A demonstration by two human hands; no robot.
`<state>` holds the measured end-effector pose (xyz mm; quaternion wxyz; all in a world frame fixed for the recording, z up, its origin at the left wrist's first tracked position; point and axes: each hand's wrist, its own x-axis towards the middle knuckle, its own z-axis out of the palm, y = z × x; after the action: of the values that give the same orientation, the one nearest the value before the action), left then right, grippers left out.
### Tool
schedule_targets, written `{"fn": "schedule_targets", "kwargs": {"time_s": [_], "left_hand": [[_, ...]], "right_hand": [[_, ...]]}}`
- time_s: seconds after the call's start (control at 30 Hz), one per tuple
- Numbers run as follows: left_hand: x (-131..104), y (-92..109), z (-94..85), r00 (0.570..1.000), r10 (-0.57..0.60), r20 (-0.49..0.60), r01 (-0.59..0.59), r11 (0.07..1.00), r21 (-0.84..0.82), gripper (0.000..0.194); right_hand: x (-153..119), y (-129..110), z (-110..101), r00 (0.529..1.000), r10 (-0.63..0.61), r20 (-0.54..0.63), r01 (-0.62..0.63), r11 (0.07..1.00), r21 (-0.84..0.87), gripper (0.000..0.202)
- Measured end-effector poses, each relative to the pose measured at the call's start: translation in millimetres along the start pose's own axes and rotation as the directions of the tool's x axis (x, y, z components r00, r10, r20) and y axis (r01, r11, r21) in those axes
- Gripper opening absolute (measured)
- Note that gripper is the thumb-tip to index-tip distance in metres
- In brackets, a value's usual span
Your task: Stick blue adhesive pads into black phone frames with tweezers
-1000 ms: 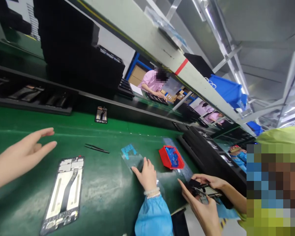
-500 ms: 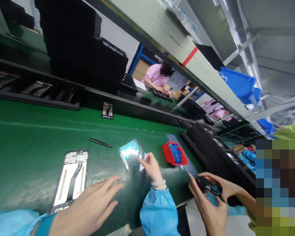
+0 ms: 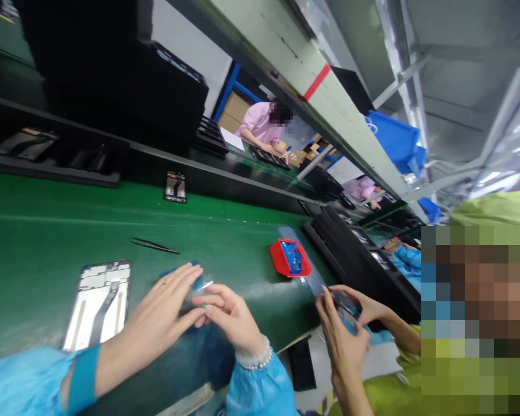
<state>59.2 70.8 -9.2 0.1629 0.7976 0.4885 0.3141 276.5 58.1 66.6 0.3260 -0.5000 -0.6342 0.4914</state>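
Note:
A thin see-through film (image 3: pixel 198 279) with a blue tint lies low over the green table, partly hidden under my fingers. My left hand (image 3: pixel 158 303) lies over it, fingers stretched out and palm down. My right hand (image 3: pixel 229 315) pinches the film's near edge, its fingertips close to my left thumb. Beside my left wrist a phone screen part (image 3: pixel 99 306) with a white back and dark ribbon lies on the table. Black tweezers (image 3: pixel 155 245) rest beyond it.
A red bin (image 3: pixel 279 258) of blue pieces stands at centre right. A co-worker's hands (image 3: pixel 344 335) hold a dark device on the right. A smaller phone part (image 3: pixel 175 187) lies near the shelf; black trays (image 3: pixel 364 266) are stacked at right.
My right hand has brought the film left and nearer to my left hand, which now covers part of it. The film has turned from shiny and spread to mostly hidden. The whole view has shifted.

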Motion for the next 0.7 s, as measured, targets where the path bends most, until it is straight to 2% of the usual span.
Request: {"fn": "schedule_targets", "kwargs": {"time_s": [0.07, 0.13, 0.2, 0.27, 0.33, 0.43, 0.5, 0.57, 0.63, 0.7], "left_hand": [[-3.0, -7.6, -3.4, 0.999, -0.013, -0.035, 0.012, 1.000, -0.014, 0.059], [-4.8, -15.0, -4.6, 0.997, -0.037, -0.072, 0.034, 0.999, -0.042, 0.059], [-5.2, -20.5, -5.1, 0.994, -0.066, -0.088, 0.060, 0.996, -0.073, 0.060], [-4.0, -22.9, -6.9, 0.993, -0.088, -0.075, 0.080, 0.992, -0.101, 0.059], [-0.7, -22.8, -10.4, 0.991, -0.117, -0.059, 0.108, 0.985, -0.136, 0.057], [5.5, -21.4, -15.7, 0.988, -0.146, -0.057, 0.132, 0.972, -0.196, 0.054], [7.6, -21.5, -17.0, 0.991, -0.099, -0.085, 0.082, 0.979, -0.187, 0.053], [6.7, -22.8, -16.1, 0.990, 0.032, -0.139, -0.047, 0.993, -0.111, 0.051], [3.8, -24.6, -14.1, 0.964, 0.184, -0.193, -0.188, 0.982, -0.004, 0.048], [1.2, -25.2, -12.8, 0.946, 0.246, -0.211, -0.242, 0.969, 0.045, 0.045]], "right_hand": [[19.3, 12.5, 33.7, 0.999, 0.012, 0.032, -0.014, 0.998, 0.056, 0.047], [29.9, 27.4, 49.1, 0.994, 0.005, 0.112, -0.032, 0.970, 0.241, 0.057], [32.8, 37.5, 52.2, 0.987, -0.015, 0.160, -0.049, 0.921, 0.387, 0.059], [31.7, 40.3, 51.0, 0.985, -0.033, 0.170, -0.046, 0.897, 0.439, 0.057], [29.8, 37.4, 50.3, 0.983, -0.058, 0.174, -0.022, 0.905, 0.424, 0.055], [27.4, 29.2, 51.7, 0.982, -0.076, 0.171, 0.019, 0.950, 0.312, 0.045], [26.0, 24.8, 53.4, 0.988, -0.049, 0.147, 0.013, 0.972, 0.236, 0.037], [25.6, 23.0, 55.2, 0.992, -0.019, 0.128, -0.007, 0.980, 0.200, 0.030], [26.9, 23.5, 56.8, 0.994, -0.025, 0.111, 0.006, 0.986, 0.166, 0.027], [29.5, 24.8, 58.3, 0.995, -0.046, 0.089, 0.033, 0.990, 0.136, 0.026]]}}
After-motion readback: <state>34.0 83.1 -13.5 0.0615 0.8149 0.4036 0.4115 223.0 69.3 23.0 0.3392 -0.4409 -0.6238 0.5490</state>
